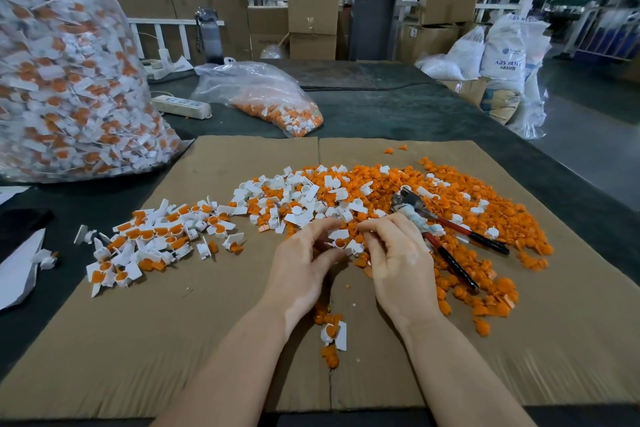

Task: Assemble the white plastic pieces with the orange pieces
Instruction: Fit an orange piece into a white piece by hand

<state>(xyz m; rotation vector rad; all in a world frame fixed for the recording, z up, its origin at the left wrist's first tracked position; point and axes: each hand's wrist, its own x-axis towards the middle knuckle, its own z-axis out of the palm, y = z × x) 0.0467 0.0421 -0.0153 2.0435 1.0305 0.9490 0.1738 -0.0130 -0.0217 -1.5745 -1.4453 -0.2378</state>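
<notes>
- Closest to me, between my forearms, one assembled white-and-orange piece (334, 334) lies on the cardboard sheet (145, 340) with a few loose orange bits just beside it.
- My left hand (300, 263) has its fingers curled in, thumb and fingertips pinching a white plastic piece (338, 236) at the near edge of the heap.
- My right hand (398, 262) meets it from the other side, fingers bent onto the same small cluster; I cannot tell exactly which piece it grips.
- Just right of my right hand, pliers (446, 236) with red-and-black handles lie on top of the orange pieces (485, 211).
- Beyond my hands, loose white plastic pieces (294, 198) are mixed into the orange heap.
- To the left on the cardboard sits a spread of finished assemblies (152, 239), white with orange inserts.
- Farther back on the dark table (398, 111): a small plastic bag (263, 94) of orange parts, a white power strip (181, 107), and at far left a big clear bag (65, 80) packed with assemblies.
- Behind, cardboard boxes (313, 19) are stacked.
</notes>
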